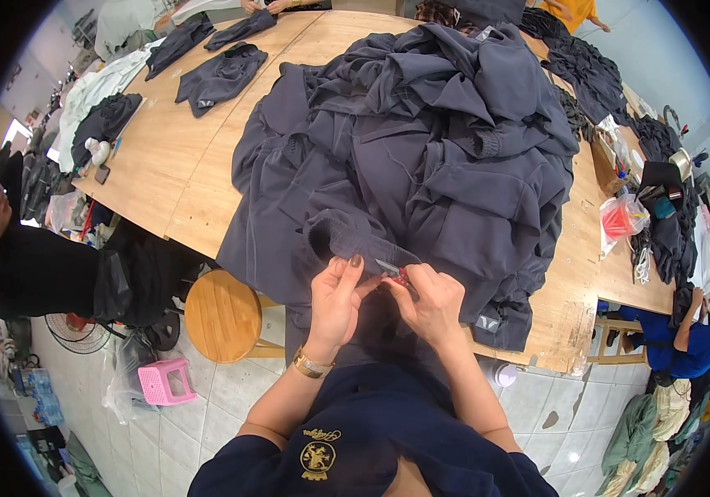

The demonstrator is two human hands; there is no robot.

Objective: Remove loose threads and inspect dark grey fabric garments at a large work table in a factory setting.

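**Both hands at the edge of the grey garment pile**

Your left hand (336, 300) sits just below the centre of the frame, fingers (353, 267) curled and pinched on a fold of the dark grey garment (346, 236) that hangs over the near edge of the desk (177, 178). Your right hand (436, 302) is just beside it, the two nearly touching, its fingers closed around a small snipping tool (394, 272) with a silvery tip and a red part; the tip points left toward the fabric held in your left hand. A gold-coloured watch (311, 364) is on your left wrist.

That garment is the lowest part of a large heap of dark grey clothing (429, 141) that fills the centre and upper right of the frame. More dark pieces (221, 76) lie spread flat in the upper left of the desk, with pale fabric (94, 91) beyond them at the far left edge.

Below the desk edge, left of your hands, stands a round wooden stool (221, 315), and lower left on the tiled floor is a small pink plastic stool (164, 381). A person in black (28, 269) is at the left edge of the frame; another person in blue (678, 340) is at the right edge. A pink plastic bag (622, 219) lies on the desk to the right.
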